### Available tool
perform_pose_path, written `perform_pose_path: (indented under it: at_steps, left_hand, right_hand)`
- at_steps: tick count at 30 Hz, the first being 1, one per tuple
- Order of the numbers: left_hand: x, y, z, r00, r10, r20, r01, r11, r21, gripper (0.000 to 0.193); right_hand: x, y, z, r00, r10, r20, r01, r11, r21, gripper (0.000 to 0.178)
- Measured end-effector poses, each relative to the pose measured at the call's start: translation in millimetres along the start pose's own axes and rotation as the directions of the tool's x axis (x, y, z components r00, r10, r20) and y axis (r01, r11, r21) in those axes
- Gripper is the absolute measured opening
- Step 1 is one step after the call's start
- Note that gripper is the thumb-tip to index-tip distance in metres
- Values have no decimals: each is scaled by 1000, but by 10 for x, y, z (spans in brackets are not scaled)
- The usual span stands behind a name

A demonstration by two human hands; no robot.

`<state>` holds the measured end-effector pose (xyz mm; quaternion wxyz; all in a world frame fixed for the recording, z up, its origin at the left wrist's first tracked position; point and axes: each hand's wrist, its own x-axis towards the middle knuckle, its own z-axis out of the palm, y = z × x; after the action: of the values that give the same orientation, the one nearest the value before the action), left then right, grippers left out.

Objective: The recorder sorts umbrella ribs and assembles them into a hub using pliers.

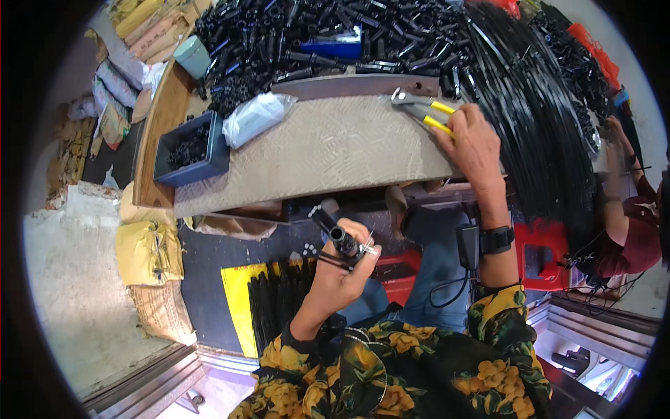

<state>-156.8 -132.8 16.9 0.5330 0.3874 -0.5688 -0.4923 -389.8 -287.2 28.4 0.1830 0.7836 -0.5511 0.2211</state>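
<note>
My left hand [335,283] is held over my lap, its fingers wrapped round a black tubular part [342,241]. The tube's round open end faces up, and thin black rods with small white tips stick out beside it. A thin, shiny piece shows near the thumb; I cannot make out what it is. At the right of the worktable, my right hand [477,146] grips a pair of pliers [417,109] by the yellow handles. The metal jaws point away to the left, over the tabletop.
Black plastic parts [265,35] are heaped across the back of the worktable [335,146]. Long black rods [523,105] lie at the right. A grey bin [192,150] of small black pieces and a plastic-wrapped packet [258,119] stand left. Another person [628,230] sits at far right.
</note>
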Motion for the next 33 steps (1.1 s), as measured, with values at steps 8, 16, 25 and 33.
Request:
perform_pose_path:
  at_steps: [8,16,25,33]
  left_hand:
    - [-156,165,42,999,26,48,-29,997,69,19]
    - [-376,271,291,975,94,204,-120,985,122,18]
    - [-439,377,429,950,109,293,-194,941,279,38]
    - [-399,375,383,983,65,170,-106,963,249,37]
  right_hand:
    - [-736,-537,-619,971,-47,232,-207,308,929,15]
    - [-1136,-339,-1572,909,-415,36,417,908,-52,40]
    - [-1480,-237,-1527,820,-560,-118,451,760,-468,32]
    - [-1612,-540,-1106,899,-319,-299,260,940,-223,19]
